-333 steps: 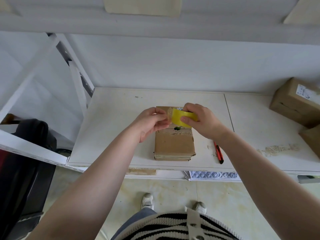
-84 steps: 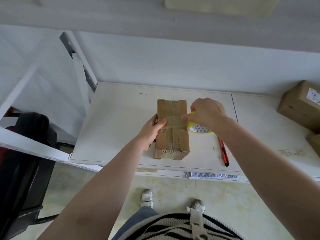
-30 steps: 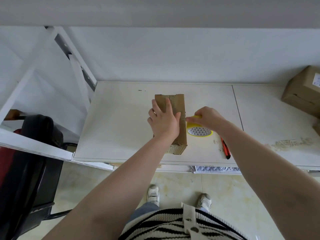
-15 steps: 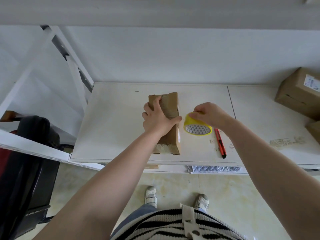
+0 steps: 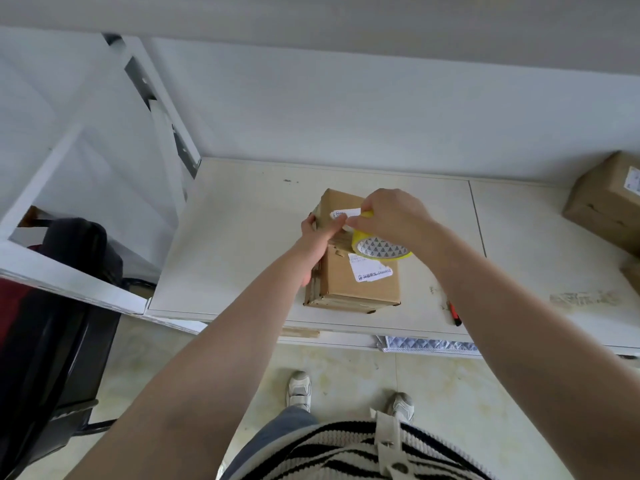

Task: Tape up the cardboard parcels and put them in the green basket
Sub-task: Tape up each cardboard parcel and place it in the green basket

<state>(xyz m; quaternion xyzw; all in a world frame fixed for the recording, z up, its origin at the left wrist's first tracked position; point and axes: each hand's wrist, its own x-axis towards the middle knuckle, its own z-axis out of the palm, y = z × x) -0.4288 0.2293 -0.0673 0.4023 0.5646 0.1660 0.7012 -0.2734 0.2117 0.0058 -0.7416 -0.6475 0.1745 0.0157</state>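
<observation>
Cardboard parcel (image 5: pixel 358 284), boxy and creased, apparently gripped beside round yellow tape roll (image 5: pixel 379 247).

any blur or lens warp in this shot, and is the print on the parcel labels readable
Head view: wide-angle warp bows the shelf frame and stretches the forearms; lighting is soft and even, no glare. The parcel is fairly sharp, but its label print is too small to read. The right hand on the tape roll looks slightly soft.

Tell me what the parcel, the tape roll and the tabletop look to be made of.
Parcel: brown corrugated cardboard, matte; fluted layers show along its left edge, white paper labels on top.
Tape roll: yellow, slightly glossy, probably plastic film; its core shows a printed triangle pattern.
Tabletop: off-white, smooth, likely laminate or painted board; scuffed, with a seam between panels.
</observation>
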